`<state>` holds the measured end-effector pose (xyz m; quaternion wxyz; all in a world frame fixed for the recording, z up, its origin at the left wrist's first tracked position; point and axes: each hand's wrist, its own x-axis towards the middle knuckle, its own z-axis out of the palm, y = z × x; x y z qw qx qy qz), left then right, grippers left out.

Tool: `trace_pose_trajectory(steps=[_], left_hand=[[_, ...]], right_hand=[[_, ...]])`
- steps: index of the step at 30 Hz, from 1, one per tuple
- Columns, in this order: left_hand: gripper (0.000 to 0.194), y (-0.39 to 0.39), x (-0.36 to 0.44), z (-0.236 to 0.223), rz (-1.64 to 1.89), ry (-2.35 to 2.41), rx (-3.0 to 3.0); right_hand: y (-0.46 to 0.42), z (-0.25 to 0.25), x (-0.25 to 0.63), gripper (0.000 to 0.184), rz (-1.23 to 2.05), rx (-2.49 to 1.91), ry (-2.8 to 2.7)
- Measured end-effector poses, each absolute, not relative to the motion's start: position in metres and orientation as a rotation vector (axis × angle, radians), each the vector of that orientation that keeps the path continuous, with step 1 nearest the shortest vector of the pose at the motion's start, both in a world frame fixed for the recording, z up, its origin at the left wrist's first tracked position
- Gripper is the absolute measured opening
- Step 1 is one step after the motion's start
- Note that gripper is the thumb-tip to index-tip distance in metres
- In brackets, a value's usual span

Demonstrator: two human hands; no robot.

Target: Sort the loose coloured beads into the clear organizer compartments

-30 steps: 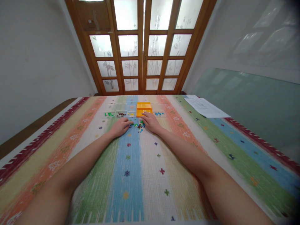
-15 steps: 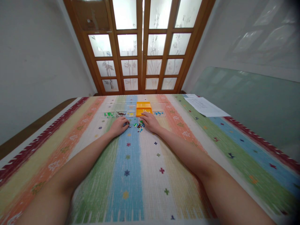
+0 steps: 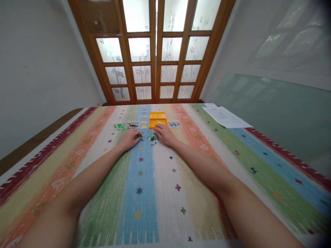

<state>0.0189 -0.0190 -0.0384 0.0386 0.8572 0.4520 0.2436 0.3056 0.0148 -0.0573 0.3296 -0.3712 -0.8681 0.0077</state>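
My left hand (image 3: 131,138) rests on the cloth left of a small heap of mixed coloured pieces (image 3: 153,139), its fingers curled together at the tips. Whatever they pinch is too small to make out. On the heap's other side lies my right hand (image 3: 166,135), fingers stretched forward at the front of an open orange box (image 3: 157,115) with pale pieces inside. Clear trays flank that box, holding green pieces (image 3: 119,126), dark brown pieces (image 3: 133,126), yellow pieces (image 3: 143,126) and blue pieces (image 3: 174,125).
A striped, patterned tablecloth (image 3: 139,210) covers the table. Printed paper sheets (image 3: 224,117) lie at the back right, beside a greenish glass panel (image 3: 271,110). Wooden doors with glass panes (image 3: 169,48) stand beyond the table.
My left hand has drawn back slightly to the left from the heap, and its fingers have curled in. My right hand stays in about the same place.
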Motion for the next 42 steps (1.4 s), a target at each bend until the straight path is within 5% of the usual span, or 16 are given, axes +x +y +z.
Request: trace_pose_trajectory(steps=[13,28,42], left_hand=[[0.025,-0.018,0.017,-0.041,0.743,1.389,2.628],[0.015,-0.015,0.015,-0.041,0.779,1.438,2.585],[0.026,0.014,-0.052,-0.039,1.097,2.106,2.073]], right_hand=[[0.014,-0.057,0.305,0.031,0.055,-0.967,-2.277],[0.014,-0.059,0.307,0.032,0.041,-0.960,-2.287],[0.014,-0.058,0.307,0.032,0.023,-0.953,-2.307]])
